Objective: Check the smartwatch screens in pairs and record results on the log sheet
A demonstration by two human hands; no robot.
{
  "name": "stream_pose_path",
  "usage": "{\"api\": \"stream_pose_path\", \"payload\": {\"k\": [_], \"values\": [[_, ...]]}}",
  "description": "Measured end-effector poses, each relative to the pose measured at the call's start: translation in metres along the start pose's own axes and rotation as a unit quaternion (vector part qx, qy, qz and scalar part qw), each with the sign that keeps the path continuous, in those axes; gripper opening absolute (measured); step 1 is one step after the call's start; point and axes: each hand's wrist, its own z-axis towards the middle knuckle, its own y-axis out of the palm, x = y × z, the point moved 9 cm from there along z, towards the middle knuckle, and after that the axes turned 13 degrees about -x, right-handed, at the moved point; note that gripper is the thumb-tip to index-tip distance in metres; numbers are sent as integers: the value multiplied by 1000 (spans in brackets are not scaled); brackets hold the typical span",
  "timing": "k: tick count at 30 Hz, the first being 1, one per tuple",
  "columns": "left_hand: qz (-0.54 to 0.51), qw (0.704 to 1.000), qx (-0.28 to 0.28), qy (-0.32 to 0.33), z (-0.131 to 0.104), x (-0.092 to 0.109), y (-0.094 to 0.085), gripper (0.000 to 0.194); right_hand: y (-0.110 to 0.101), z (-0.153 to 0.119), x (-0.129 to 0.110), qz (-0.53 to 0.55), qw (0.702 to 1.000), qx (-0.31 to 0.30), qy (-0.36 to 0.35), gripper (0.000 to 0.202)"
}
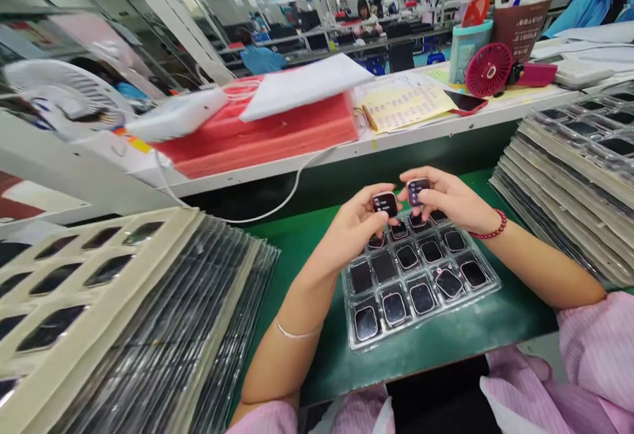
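My left hand (360, 224) grips a smartwatch body (385, 205) with a lit screen, thumb at its lower edge. In my right hand (438, 197) is a second smartwatch body (419, 191), also lit, with the thumb over part of its screen. Both are held side by side, a small gap apart, above the far edge of a clear plastic tray (352, 336). Dark-screened watch bodies sit in most of the tray's pockets, such as a watch body (422, 296) in the front row. One watch body (449, 283) lies askew in its pocket. Two pockets at the left show no watch.
Stacked trays of watches (163, 328) stand at the left, and another tray stack (559, 183) at the right. Beyond the green mat (317, 328), a white shelf holds red foam (277, 133), a phone (465, 102) and a pink fan (489, 69). A white cable (277, 208) hangs down.
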Motion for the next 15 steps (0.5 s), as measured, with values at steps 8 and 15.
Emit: {"api": "stream_pose_path", "payload": {"k": [8,15], "values": [[45,999,23,7,-1,4,-3,49,8,2,-8,-65,997,-30,-10,49],[59,998,23,-5,0,1,-4,36,6,3,-6,-59,998,-26,-14,33]]}}
